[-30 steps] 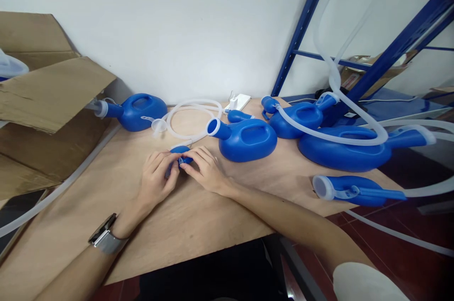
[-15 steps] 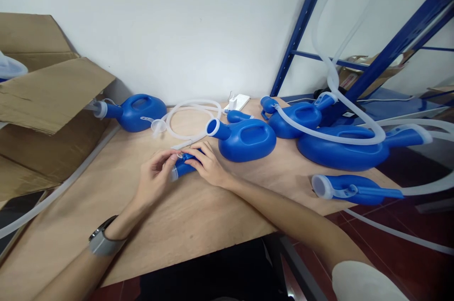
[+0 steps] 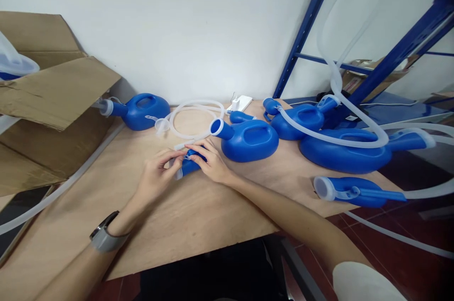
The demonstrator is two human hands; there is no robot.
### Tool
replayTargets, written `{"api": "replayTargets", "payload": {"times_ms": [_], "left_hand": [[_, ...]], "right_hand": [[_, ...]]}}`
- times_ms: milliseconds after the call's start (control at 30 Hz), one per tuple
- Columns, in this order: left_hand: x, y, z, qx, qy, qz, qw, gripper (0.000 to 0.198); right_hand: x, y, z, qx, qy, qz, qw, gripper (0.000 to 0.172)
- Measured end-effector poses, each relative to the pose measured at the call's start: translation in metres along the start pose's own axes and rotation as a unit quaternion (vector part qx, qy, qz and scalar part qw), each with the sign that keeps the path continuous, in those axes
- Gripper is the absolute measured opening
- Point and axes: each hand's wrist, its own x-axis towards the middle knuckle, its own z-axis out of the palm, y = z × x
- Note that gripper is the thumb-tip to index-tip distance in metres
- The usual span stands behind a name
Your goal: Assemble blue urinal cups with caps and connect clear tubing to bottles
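Note:
A blue plastic urinal bottle (image 3: 190, 167) lies on its side on the table between my hands, its whitish mouth end pointing left. My left hand (image 3: 161, 167) pinches a clear cap strap (image 3: 187, 156) above the bottle's neck, thumb and forefinger together. From the other side my right hand (image 3: 213, 163) grips the bottle, its fingers over the top and the thumb tip by the strap. My fingers hide much of the bottle. Just right of them stands a larger blue urinal bottle (image 3: 250, 145) with an uncapped mouth. A clear cap (image 3: 162, 125) lies farther back.
Behind my hands, a white tube (image 3: 173, 119) lies coiled. A cardboard box (image 3: 53, 149) takes up the left. More blue urinal bottles (image 3: 345, 152) with tubes crowd the right, beside a blue metal rack (image 3: 301, 31). A white charger (image 3: 240, 103) sits near the wall.
The view has shifted slightly, moving everything a little to the right. My left fingers have moved the strap a little closer to the right thumb; both hands stay on the same bottle.

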Motion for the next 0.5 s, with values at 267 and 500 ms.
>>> {"api": "replayTargets", "payload": {"times_ms": [267, 500], "left_hand": [[-0.0040, 0.0038, 0.0016, 0.047, 0.024, 0.072, 0.996, 0.015], [-0.0046, 0.0042, 0.0061, -0.007, 0.044, 0.004, 0.999, 0.012]], "right_hand": [[0.0015, -0.0075, -0.0031, 0.028, -0.014, 0.013, 0.999, 0.035], [-0.0019, -0.0073, 0.0047, 0.044, 0.068, 0.062, 0.995, 0.021]]}}
